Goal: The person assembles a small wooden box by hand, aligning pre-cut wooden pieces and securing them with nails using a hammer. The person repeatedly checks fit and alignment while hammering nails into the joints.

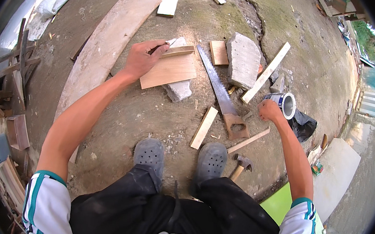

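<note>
My left hand is closed on the end of a short wooden strip, fingers over it and thumb tucked in. The strip lies along the far edge of a flat wooden board, which rests on a broken concrete chunk. Beside a metal can lying tipped toward the right, my right hand is curled with fingers together; whatever it may hold is hidden. Between the hands lies a handsaw with a wooden handle. A claw hammer sits near my right shoe.
A large concrete block stands beside a small wood piece and a long batten. Loose sticks lie near my shoes. One long plank stretches along the left, with scrap wood beyond. A black plastic bag sits by the can.
</note>
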Tool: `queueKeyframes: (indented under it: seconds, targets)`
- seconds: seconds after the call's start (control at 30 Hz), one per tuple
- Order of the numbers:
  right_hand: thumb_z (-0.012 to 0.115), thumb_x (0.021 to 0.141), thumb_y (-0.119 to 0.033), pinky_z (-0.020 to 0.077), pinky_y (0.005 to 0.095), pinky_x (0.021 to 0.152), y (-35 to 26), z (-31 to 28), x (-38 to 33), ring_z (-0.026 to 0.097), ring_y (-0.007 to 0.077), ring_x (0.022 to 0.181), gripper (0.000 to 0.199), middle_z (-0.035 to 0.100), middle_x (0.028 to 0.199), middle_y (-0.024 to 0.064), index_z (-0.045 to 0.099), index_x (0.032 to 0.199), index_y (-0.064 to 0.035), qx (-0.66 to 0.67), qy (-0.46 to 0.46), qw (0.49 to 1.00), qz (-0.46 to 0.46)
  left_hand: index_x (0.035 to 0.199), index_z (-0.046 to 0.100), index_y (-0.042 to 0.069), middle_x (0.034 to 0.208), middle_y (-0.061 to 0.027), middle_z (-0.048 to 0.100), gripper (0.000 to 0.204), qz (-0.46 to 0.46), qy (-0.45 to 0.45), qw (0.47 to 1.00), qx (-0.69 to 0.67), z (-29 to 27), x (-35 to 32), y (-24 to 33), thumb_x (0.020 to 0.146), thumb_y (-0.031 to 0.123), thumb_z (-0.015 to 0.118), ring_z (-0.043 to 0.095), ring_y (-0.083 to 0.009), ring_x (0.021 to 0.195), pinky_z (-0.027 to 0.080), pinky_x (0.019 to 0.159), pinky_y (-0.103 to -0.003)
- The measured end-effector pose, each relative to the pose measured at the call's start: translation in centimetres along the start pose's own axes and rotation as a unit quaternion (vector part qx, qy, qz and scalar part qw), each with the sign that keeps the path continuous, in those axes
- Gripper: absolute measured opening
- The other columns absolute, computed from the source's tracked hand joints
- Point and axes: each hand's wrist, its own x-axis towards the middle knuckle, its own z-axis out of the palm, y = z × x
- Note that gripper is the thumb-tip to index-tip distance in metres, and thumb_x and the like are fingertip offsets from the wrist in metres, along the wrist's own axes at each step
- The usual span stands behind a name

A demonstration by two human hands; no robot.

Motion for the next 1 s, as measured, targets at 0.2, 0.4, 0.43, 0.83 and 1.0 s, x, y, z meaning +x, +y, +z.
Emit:
queueKeyframes:
  seconds: [0.2, 0.4, 0.43, 0.83, 1.0]
  targets:
    - [0.055, 0.086, -0.022, 0.0579, 0.0468, 0.080, 0.1, 3.0, -2.1, 0.071, 0.0423, 0.086, 0.033, 0.071, 0.093, 0.0279, 0.073, 0.086, 0.0058, 0.048, -0.042, 0.996, 0.067, 0.107, 0.076, 0.004, 0.092, -0.0113, 0.077, 0.023, 0.026, 0.014, 1.000, 0.001, -0.1, -0.4, -1.0, 0.094, 0.023, 0.072, 0.069, -0.0148, 0.073, 0.053, 0.065, -0.029]
    - [0.059, 0.087, -0.031, 0.0598, 0.0436, 0.071, 0.6, 2.2, -5.7, 0.073, 0.0354, 0.073, 0.040, 0.073, 0.087, 0.0235, 0.071, 0.086, 0.0078, 0.121, -0.123, 0.975, 0.139, 0.108, 0.075, 0.004, 0.091, -0.0101, 0.077, 0.021, 0.033, 0.018, 0.999, -0.002, 0.4, -0.3, -1.7, 0.094, 0.019, 0.072, 0.072, -0.0130, 0.078, 0.055, 0.069, -0.028]
    - [0.060, 0.090, -0.038, 0.0598, 0.0423, 0.066, -0.1, 2.7, -6.7, 0.072, 0.0320, 0.068, 0.048, 0.074, 0.085, 0.0218, 0.071, 0.087, 0.0088, 0.107, -0.184, 0.965, 0.154, 0.108, 0.075, 0.004, 0.091, -0.0098, 0.077, 0.020, 0.029, 0.022, 0.999, -0.007, 0.4, -0.3, -1.8, 0.094, 0.018, 0.072, 0.072, -0.0129, 0.078, 0.055, 0.070, -0.027]
    - [0.070, 0.083, -0.050, 0.0528, 0.0445, 0.094, -4.0, 19.8, -19.0, 0.066, 0.0387, 0.112, 0.062, 0.069, 0.114, 0.0279, 0.068, 0.116, 0.0037, 0.124, -0.107, 0.955, 0.245, 0.108, 0.075, 0.003, 0.087, -0.0084, 0.076, 0.025, 0.013, -0.010, 1.000, -0.024, -0.2, 0.0, -1.2, 0.096, 0.024, 0.069, 0.064, -0.0100, 0.070, 0.051, 0.062, -0.027]
    - [0.072, 0.077, -0.037, 0.0533, 0.0429, 0.092, -4.6, 19.6, -19.0, 0.068, 0.0361, 0.110, 0.057, 0.070, 0.113, 0.0251, 0.067, 0.117, 0.0037, 0.237, -0.077, 0.931, 0.267, 0.109, 0.075, 0.004, 0.091, -0.0063, 0.076, 0.023, -0.027, -0.025, 0.998, -0.051, -0.8, -0.3, -1.1, 0.096, 0.022, 0.070, 0.064, -0.0079, 0.076, 0.050, 0.067, -0.026]
